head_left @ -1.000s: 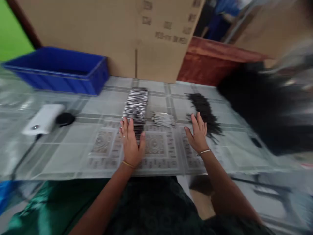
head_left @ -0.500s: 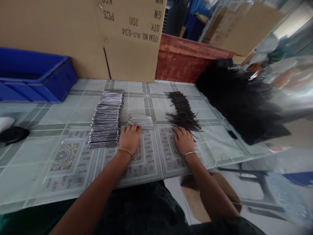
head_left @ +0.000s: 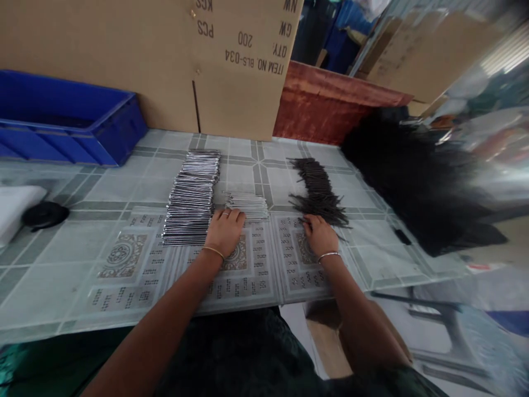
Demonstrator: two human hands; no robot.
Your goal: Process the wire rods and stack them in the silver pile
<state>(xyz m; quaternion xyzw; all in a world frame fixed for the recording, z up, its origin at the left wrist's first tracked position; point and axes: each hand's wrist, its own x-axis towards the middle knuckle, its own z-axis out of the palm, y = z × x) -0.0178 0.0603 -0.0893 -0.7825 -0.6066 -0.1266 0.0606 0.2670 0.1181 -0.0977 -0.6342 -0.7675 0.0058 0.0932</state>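
My left hand (head_left: 225, 230) lies palm down at the near edge of a small row of thin silver rods (head_left: 252, 206), its fingers curled and their tips hidden. Left of it runs a long row of thicker, shiny ridged metal rods (head_left: 192, 198), close to the hand. My right hand (head_left: 322, 235) is closed at the near end of a pile of thin dark sticks (head_left: 317, 184). A dark stick seems to pass under its fingers, with an end showing at each side. Both hands rest over a patterned clear table cover (head_left: 268, 275).
A blue plastic crate (head_left: 115, 124) stands at the back left, against a large cardboard sheet (head_left: 243, 99). Near the left edge lies a round black object (head_left: 45, 214). A big black heap (head_left: 397, 165) covers the right side. An open carton (head_left: 326, 336) sits below the table edge.
The camera view has turned slightly left, so the scene sits further right. My left hand has shifted a little left relative to the thin silver rods. My right hand stays by the dark sticks.
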